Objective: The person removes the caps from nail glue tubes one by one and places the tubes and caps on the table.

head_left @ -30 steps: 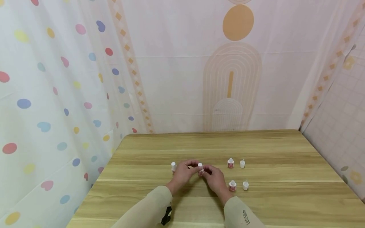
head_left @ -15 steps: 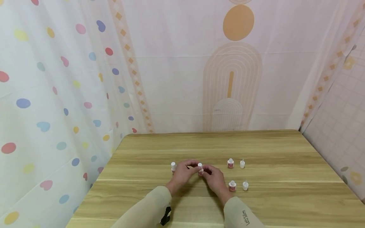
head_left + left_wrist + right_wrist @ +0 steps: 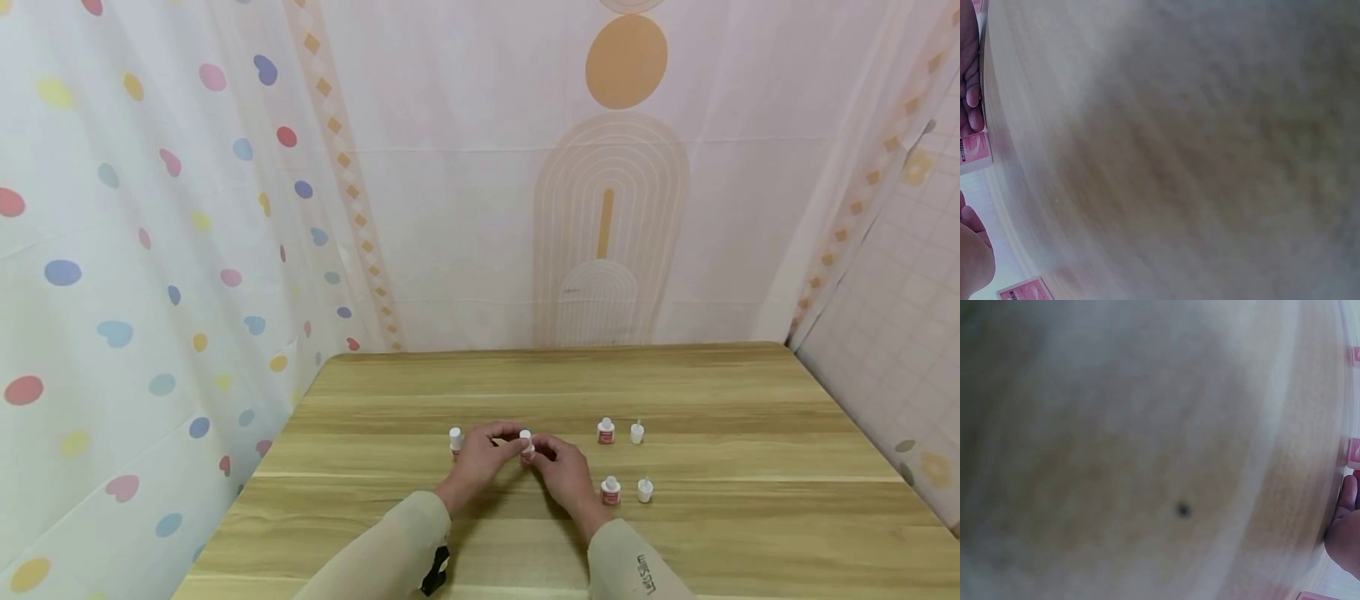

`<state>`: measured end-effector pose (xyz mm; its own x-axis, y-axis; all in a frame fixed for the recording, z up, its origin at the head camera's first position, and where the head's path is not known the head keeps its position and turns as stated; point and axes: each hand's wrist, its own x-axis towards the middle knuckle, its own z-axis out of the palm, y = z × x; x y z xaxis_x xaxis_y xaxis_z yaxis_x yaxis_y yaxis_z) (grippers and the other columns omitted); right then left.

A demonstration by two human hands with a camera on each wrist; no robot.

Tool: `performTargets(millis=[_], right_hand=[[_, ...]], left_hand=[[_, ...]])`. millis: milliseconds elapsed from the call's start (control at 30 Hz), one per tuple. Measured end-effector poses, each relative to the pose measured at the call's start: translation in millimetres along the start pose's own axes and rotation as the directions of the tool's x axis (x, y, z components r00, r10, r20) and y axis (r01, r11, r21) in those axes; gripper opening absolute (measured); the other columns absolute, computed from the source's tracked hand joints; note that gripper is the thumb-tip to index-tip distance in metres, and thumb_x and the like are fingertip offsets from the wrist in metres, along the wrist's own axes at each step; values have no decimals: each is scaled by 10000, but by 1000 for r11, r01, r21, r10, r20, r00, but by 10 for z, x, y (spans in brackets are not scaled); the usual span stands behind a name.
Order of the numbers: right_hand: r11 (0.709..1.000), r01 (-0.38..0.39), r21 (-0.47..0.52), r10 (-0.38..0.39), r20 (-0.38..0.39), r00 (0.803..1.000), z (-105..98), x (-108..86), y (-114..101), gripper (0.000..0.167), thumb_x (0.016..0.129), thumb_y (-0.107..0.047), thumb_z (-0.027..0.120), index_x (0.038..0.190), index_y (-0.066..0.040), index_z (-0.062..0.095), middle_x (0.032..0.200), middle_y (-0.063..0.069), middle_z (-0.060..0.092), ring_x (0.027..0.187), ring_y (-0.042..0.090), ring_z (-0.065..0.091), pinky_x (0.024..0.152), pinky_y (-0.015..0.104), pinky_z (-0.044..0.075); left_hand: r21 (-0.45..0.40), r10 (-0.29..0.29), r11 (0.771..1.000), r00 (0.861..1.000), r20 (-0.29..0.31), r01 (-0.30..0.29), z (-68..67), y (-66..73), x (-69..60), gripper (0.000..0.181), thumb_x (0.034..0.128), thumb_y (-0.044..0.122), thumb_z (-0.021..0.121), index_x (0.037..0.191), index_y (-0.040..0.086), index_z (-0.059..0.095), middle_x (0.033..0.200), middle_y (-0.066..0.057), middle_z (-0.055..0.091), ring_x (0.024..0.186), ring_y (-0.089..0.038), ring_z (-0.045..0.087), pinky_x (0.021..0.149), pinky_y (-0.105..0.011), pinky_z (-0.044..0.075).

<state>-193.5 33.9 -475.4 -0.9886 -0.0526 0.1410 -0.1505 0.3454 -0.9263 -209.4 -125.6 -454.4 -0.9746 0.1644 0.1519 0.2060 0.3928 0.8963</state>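
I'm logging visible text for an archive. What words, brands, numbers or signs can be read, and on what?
"Let'sSlim", apparently, small and turned sideways: on the right sleeve.
Pink-red labels on the small bottles: print too small or blurred to read.

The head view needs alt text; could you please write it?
A person's left grip and right grip hold a small capped bottle at a wooden table. Another capped bottle stands at left; at right, two uncapped bottles stand beside upturned caps.

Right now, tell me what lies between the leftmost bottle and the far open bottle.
The head view shows, left to right, the left hand, the held bottle and the right hand.
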Motion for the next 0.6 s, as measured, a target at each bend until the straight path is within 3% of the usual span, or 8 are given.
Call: performTargets(millis=[600], right_hand=[[1000, -10, -4, 10, 4, 1000, -3, -3, -17, 96, 945, -112, 678, 1011, -70, 735, 983, 36, 705, 958, 202, 616, 877, 430, 481]], left_hand=[[-9, -16, 1000, 1000, 2, 16, -9, -20, 25, 210, 908, 263, 747, 1063, 122, 758, 987, 26, 705, 937, -156, 599, 791, -324, 475]])
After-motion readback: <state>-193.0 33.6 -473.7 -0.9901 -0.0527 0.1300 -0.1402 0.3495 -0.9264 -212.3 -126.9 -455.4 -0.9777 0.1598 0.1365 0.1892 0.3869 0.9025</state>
